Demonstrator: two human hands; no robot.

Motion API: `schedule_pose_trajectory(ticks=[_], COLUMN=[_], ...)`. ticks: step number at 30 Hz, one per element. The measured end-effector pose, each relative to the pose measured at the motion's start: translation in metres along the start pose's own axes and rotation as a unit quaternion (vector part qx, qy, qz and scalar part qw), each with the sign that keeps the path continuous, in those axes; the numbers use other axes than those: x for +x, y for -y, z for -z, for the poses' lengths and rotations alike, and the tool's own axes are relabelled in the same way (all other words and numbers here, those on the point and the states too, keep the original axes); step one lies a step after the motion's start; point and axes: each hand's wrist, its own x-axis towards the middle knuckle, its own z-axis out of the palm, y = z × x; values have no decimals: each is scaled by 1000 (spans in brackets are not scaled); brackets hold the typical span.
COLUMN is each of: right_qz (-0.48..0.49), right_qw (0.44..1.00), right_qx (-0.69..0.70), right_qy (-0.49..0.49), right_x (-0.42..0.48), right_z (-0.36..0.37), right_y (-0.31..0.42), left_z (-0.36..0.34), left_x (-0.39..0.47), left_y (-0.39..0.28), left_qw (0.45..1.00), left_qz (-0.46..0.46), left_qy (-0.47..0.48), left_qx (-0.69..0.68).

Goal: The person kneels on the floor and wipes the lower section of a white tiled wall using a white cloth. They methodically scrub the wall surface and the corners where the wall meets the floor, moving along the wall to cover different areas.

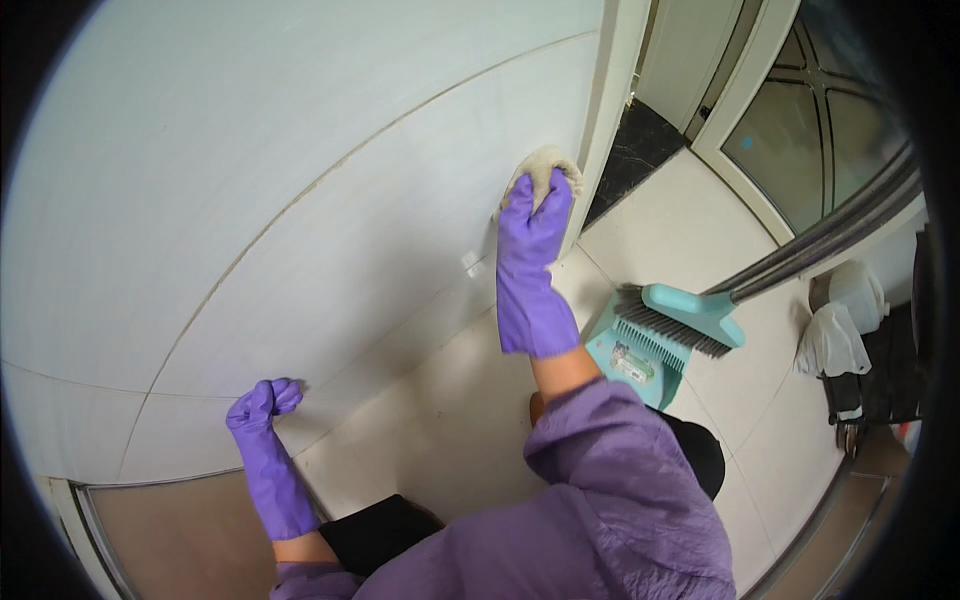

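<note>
My right hand (534,217), in a purple rubber glove, presses a beige cloth (546,161) against the white tiled wall (420,187). The cloth lies close beside the pale door frame (598,112), with the glove's fingers spread over it. Lower down on the left, my left hand (262,401) wears a matching glove. Its fingers are curled in close to the wall's lower part, and nothing shows in them; whether they touch the tile I cannot tell.
A turquoise broom (694,307) with dark bristles rests over a turquoise dustpan (637,360) on the tiled floor (420,435). Behind them is a door with glass panels (780,142). White plastic bags (836,337) lie at right; a brown cabinet panel (180,532) is at lower left.
</note>
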Motion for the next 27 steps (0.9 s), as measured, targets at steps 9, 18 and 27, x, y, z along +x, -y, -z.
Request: schedule_pose_trajectory(ticks=[9, 18, 27], right_qz=[-229, -63, 197], right_qw=[960, 949, 976], right_qx=[161, 300, 82], right_qy=[4, -74, 35], right_x=[27, 82, -39], right_z=[8, -15, -2], right_y=[-23, -47, 152], left_z=[-11, -33, -9], left_x=[-2, -12, -20], left_y=[3, -19, -38], left_qw=[997, 998, 995], left_qz=[28, 43, 77], left_qy=[-71, -50, -2], left_qx=[33, 24, 69])
